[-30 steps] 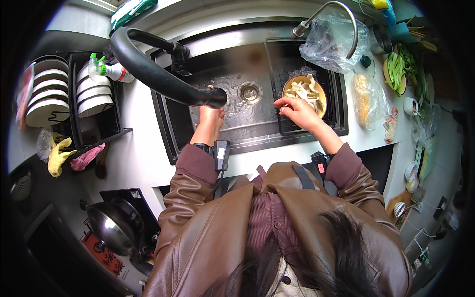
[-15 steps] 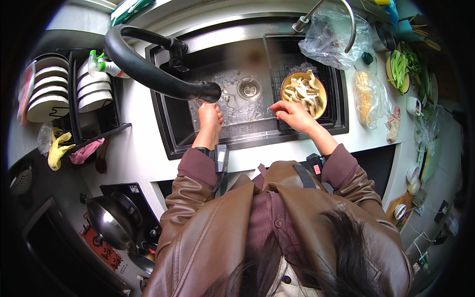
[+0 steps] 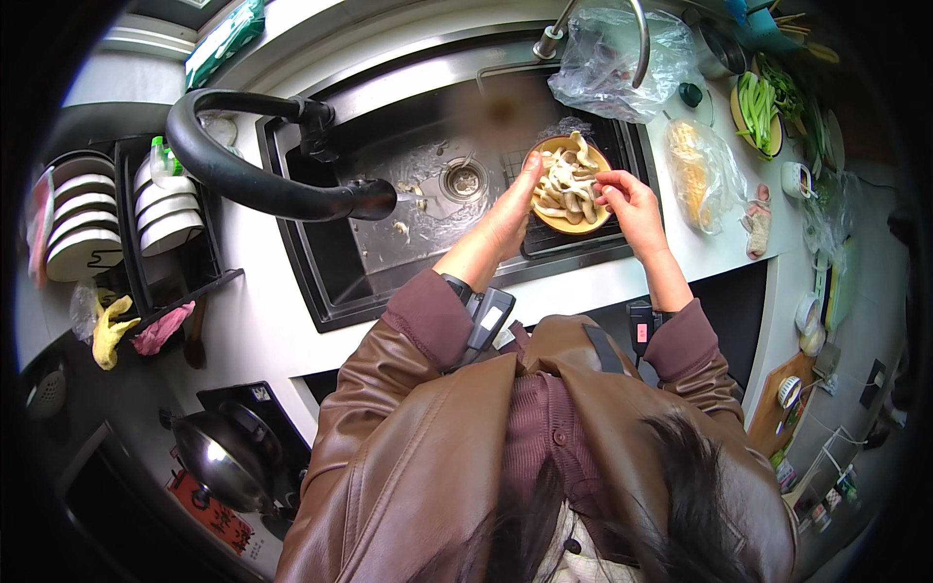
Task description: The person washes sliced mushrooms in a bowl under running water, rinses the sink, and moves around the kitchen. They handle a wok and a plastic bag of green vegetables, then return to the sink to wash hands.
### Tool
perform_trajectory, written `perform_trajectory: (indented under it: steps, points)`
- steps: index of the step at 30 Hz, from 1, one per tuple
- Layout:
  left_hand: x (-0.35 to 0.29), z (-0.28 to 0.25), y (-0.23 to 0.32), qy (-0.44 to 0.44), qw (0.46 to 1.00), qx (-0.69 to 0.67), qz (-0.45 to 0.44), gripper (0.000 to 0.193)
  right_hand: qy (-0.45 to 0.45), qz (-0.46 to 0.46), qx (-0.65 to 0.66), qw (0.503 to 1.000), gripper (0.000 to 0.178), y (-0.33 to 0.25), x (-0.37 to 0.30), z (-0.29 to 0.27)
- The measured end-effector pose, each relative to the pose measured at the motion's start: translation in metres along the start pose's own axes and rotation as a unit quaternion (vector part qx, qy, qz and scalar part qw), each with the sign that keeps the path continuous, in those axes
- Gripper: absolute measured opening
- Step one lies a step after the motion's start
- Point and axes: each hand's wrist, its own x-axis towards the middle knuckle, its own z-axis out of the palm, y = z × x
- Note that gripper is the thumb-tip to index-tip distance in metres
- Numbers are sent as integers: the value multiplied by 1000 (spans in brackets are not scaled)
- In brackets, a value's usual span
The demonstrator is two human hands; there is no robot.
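A yellow bowl (image 3: 607, 225) heaped with pale torn mushroom strips (image 3: 567, 183) sits on the rack at the sink's right side. My left hand (image 3: 503, 225) is at the bowl's left rim, its fingers stretched out and its thumb up along the edge; whether it presses on the bowl is unclear. Over the right rim, my right hand (image 3: 634, 209) has its fingertips bent together at the mushrooms, and what lies between them is too small to make out. Left of the bowl, water runs from the black faucet (image 3: 374, 200) into the dark sink (image 3: 335, 277) near its drain (image 3: 465, 181).
Clear plastic bags (image 3: 622, 68) lie behind the rack. On the right counter are a bagged yellowish food (image 3: 695, 180) and a bowl of cut greens (image 3: 758, 112). A dish rack (image 3: 126, 180) with white plates stands at the left. A thin metal spout (image 3: 641, 49) arches over the back right.
My left hand has moved right, from under the faucet to the bowl. My right hand has gone from the bowl's left front to its right rim. The whole view has shifted slightly.
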Motion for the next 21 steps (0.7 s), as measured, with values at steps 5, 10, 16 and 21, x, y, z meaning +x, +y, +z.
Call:
perform_trajectory:
  steps: [5,10,16,21]
  points:
    - [4,-51,1,94,985,-143,8,77,15,-36,2,999,22,-9,5,13]
    - [-22,-121,10,161,926,-334,68,59,-50,-70,50,995,20,-26,28,67]
    - [-49,-157,14,202,910,-345,110,42,-178,-90,-287,937,33,2,73,164]
    - [-71,-185,5,252,909,-318,92,27,-273,100,-447,846,43,46,111,244]
